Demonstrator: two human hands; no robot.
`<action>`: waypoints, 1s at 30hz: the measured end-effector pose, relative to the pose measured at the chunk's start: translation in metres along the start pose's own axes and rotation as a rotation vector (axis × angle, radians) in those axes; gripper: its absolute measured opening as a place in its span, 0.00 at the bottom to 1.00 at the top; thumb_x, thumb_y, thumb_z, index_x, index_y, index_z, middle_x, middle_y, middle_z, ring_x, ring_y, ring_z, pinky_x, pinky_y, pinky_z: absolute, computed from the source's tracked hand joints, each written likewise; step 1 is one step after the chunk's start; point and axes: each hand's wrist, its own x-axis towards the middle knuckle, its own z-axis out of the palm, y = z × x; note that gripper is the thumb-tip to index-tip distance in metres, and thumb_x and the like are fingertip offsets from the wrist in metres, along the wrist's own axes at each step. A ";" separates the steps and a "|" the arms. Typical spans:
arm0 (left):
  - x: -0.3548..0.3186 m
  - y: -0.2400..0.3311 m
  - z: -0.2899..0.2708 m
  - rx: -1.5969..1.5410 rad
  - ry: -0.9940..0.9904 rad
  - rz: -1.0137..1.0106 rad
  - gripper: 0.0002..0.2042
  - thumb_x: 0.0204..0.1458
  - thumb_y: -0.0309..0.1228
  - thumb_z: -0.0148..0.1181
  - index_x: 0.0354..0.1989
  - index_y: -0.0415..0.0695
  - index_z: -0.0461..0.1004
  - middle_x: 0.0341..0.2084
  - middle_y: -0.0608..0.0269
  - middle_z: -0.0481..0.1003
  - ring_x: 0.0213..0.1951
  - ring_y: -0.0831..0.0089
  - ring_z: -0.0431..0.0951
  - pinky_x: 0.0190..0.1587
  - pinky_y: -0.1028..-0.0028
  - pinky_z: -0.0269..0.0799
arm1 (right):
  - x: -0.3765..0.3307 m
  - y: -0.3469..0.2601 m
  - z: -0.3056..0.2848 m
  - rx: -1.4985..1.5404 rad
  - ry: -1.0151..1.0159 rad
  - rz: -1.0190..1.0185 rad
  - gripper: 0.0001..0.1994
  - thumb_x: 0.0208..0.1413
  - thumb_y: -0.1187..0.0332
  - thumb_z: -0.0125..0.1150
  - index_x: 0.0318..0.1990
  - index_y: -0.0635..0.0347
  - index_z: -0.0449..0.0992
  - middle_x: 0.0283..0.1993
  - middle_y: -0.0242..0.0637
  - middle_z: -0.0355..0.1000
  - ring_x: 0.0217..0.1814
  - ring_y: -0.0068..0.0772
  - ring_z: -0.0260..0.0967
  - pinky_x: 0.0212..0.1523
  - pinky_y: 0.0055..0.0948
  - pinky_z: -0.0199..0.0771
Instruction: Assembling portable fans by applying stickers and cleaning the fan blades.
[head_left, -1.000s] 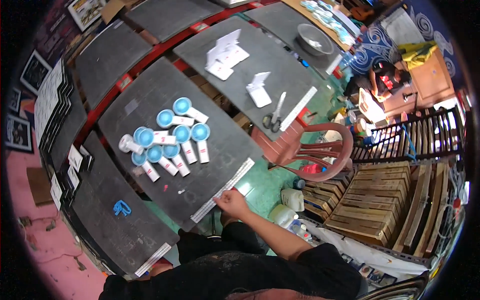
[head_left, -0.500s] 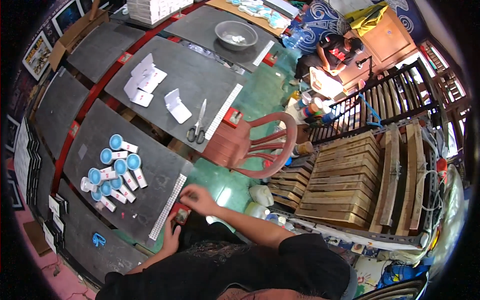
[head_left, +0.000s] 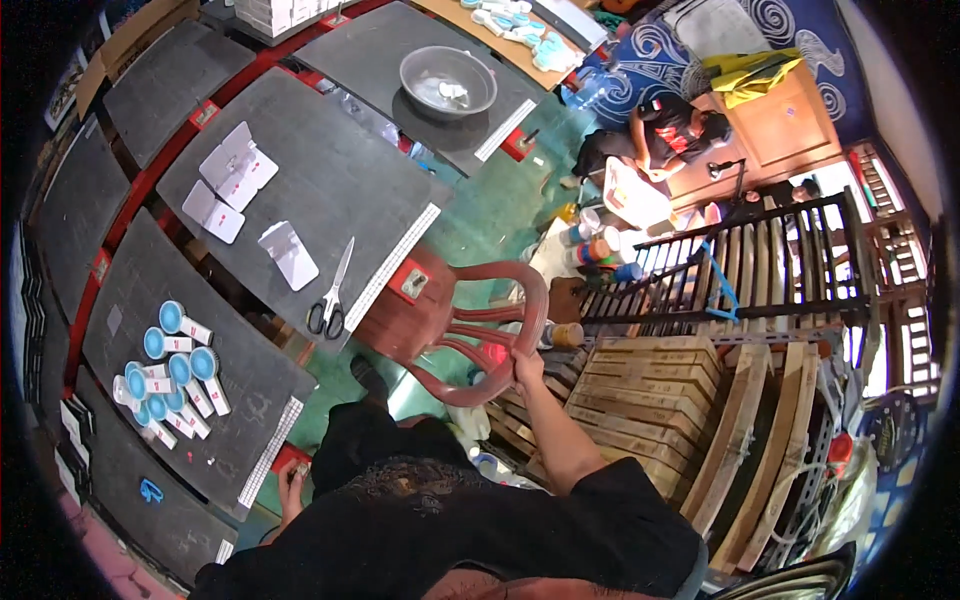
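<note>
My right hand (head_left: pixel 527 370) is wrapped around the curved backrest of a reddish-brown plastic chair (head_left: pixel 410 315), its arm stretched out to the right. Low at the near table's corner, beside a red metal bracket (head_left: pixel 290 457), is my left hand (head_left: pixel 290 487). Its fingers are curled together, and what they hold, if anything, cannot be made out. On the near dark table lie several light-blue round brushes with white labels (head_left: pixel 180 370). The dark table beyond the chair carries black-handled scissors (head_left: pixel 330 305), white folded cards (head_left: pixel 228 180) and a single card (head_left: pixel 288 254).
A grey basin (head_left: pixel 448 82) stands on the far table. Stacked wooden slats (head_left: pixel 640 400) and a black metal rack (head_left: pixel 740 265) fill the right side. A person (head_left: pixel 668 135) sits at the back near paint pots (head_left: pixel 590 245). A blue tie (head_left: pixel 151 490) lies at the lower left.
My right hand has left the near table's edge and taken hold of the chair's backrest. My left hand has closed its fingers. My body has shifted toward the chair.
</note>
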 end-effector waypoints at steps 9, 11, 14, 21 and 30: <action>0.010 0.067 0.075 0.003 0.404 -0.301 0.16 0.64 0.42 0.54 0.54 0.47 0.72 0.54 0.65 0.72 0.54 0.74 0.71 0.57 0.72 0.64 | 0.002 -0.066 0.027 0.069 -0.049 0.084 0.15 0.58 0.75 0.63 0.52 0.64 0.74 0.45 0.40 0.77 0.44 0.36 0.75 0.44 0.38 0.76; 0.012 0.075 0.096 -0.027 0.594 -0.271 0.13 0.63 0.42 0.55 0.49 0.48 0.75 0.50 0.66 0.75 0.51 0.75 0.73 0.52 0.73 0.70 | 0.021 -0.065 0.015 0.235 -0.211 0.293 0.15 0.56 0.77 0.63 0.51 0.64 0.73 0.46 0.41 0.76 0.44 0.39 0.75 0.43 0.41 0.77; 0.028 0.072 0.108 -0.066 0.796 -0.164 0.13 0.65 0.42 0.54 0.42 0.46 0.76 0.39 0.62 0.79 0.43 0.73 0.77 0.48 0.70 0.75 | 0.039 -0.085 0.001 -0.059 -0.316 0.270 0.15 0.53 0.78 0.65 0.49 0.63 0.74 0.45 0.40 0.76 0.42 0.40 0.76 0.42 0.40 0.78; 0.060 0.037 0.119 -0.105 1.529 0.115 0.16 0.61 0.47 0.60 0.33 0.45 0.72 0.26 0.65 0.73 0.26 0.75 0.74 0.25 0.75 0.69 | 0.138 -0.096 -0.017 -0.516 -0.869 0.527 0.13 0.57 0.63 0.67 0.48 0.55 0.79 0.44 0.34 0.80 0.41 0.29 0.77 0.36 0.30 0.74; 0.072 0.005 0.130 0.217 1.781 0.295 0.20 0.63 0.41 0.61 0.25 0.45 0.60 0.17 0.62 0.70 0.17 0.77 0.67 0.20 0.74 0.64 | 0.174 -0.169 -0.001 -0.505 -0.955 0.704 0.20 0.62 0.54 0.64 0.46 0.66 0.77 0.39 0.41 0.77 0.38 0.35 0.79 0.36 0.33 0.85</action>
